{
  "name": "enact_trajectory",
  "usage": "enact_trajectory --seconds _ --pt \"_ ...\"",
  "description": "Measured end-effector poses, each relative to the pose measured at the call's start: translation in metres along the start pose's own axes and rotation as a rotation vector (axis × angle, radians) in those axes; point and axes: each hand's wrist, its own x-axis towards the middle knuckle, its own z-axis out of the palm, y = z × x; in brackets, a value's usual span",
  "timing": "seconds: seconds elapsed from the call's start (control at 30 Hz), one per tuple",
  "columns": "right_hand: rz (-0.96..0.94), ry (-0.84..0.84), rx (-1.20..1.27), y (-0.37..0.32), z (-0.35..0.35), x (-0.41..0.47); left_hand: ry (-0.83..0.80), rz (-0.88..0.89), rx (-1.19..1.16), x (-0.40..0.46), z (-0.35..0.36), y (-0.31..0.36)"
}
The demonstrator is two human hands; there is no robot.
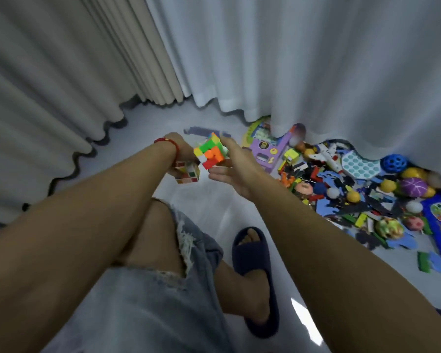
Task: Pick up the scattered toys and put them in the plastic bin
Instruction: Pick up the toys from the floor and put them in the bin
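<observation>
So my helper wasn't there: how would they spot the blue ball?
Follow the white curtain to its hem at the right, above the toy pile. The blue ball sits beside the teal bubble pad; alone among the balls, it is full of holes.

Bare floor leftward; toy heap crowding right.

Pale glossy floor runs back to long curtains: beige ones on the left, sheer white ones on the right, hems rippling just above it.
</observation>
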Motion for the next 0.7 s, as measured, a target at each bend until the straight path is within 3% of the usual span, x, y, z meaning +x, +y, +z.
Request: enact_trajectory --seconds 0.13,0.23,0.37,0.43,0.57,0.7 --pt "-0.032 0.105 -0.171 0.017 -0.030 -0.001 0.069 0.082 0.059 0.018 -0.003 -0.007" --pt "-0.072 0.238 -0.311 0.043 -0.103 -0.014 -0.042 0.194 0.149 0.016 0.013 0.011" --pt "0.019 0.593 -0.648 0.091 -0.227 -0.042 -0.167 0.491 0.378 -0.007 0.080 0.061" --pt "0.124 0.673 -0.860 0.115 -0.277 -0.059 -0.212 0.622 0.367 -0.017 0.139 0.079" --pt "0.290 0.612 -1.100 0.158 -0.327 -0.072 -0.365 0.570 0.178 -0.028 0.267 0.075" --pt "0.088 0.505 -1.318 0.183 -0.331 -0.047 -0.467 0.430 0.040 -0.032 0.341 0.048"
